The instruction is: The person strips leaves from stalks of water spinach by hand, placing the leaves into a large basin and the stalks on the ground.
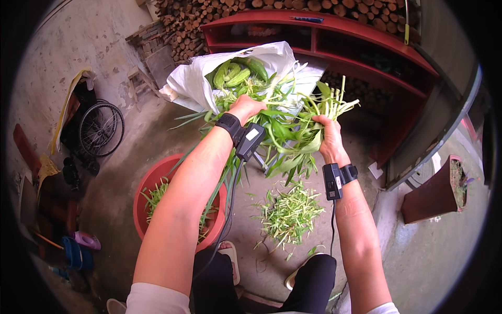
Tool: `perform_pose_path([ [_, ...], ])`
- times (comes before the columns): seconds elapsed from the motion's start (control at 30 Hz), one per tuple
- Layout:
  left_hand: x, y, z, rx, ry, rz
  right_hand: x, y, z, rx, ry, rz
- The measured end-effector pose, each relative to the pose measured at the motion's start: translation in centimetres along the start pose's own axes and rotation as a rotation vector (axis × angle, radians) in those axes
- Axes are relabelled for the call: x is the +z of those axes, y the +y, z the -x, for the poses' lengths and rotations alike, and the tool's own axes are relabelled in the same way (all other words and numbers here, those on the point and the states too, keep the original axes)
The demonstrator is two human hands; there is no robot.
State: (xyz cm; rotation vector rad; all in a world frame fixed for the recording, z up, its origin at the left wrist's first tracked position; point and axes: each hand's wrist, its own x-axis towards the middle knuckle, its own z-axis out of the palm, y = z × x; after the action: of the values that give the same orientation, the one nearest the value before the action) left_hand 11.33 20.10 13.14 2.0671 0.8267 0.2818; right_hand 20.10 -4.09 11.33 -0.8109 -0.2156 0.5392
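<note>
My right hand point(330, 137) grips a bunch of long-stemmed leafy greens point(310, 143), with pale stem ends pointing up and leaves drooping. To its left, my left hand point(247, 106) is closed on more greens point(270, 96) at the mouth of a white plastic sack point(188, 76); its fingertips are partly hidden. Inside the sack lie pale ridged bitter gourds point(237, 78) and a smooth dark-green vegetable point(257, 69). Long, thin green leaves point(229, 176) hang down behind my left forearm. Below my hands, a pile of short-cut greens point(292, 216) lies on the concrete floor.
A red plastic basin point(140, 192) holding cut greens stands partly behind my left forearm. Beyond the sack is a red wooden cabinet point(353, 35), backed by stacked firewood point(180, 29). A wheelchair wheel point(102, 127) is at left, a tall brown planter point(429, 192) at right.
</note>
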Motion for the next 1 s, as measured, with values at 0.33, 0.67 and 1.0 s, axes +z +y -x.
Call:
perform_pose_path([
  [0.33,2.9,1.6,5.8,0.165,0.403,-0.783,-4.5,-5.0,1.1,0.004,-0.017,0.028],
  [0.67,1.5,2.9,10.0,0.456,0.370,-0.554,-5.5,-7.9,7.4,0.032,-0.004,0.013],
  [1.0,4.4,1.2,18.9,0.533,0.031,-0.007,-5.0,-4.7,13.6,0.022,-0.008,0.264],
])
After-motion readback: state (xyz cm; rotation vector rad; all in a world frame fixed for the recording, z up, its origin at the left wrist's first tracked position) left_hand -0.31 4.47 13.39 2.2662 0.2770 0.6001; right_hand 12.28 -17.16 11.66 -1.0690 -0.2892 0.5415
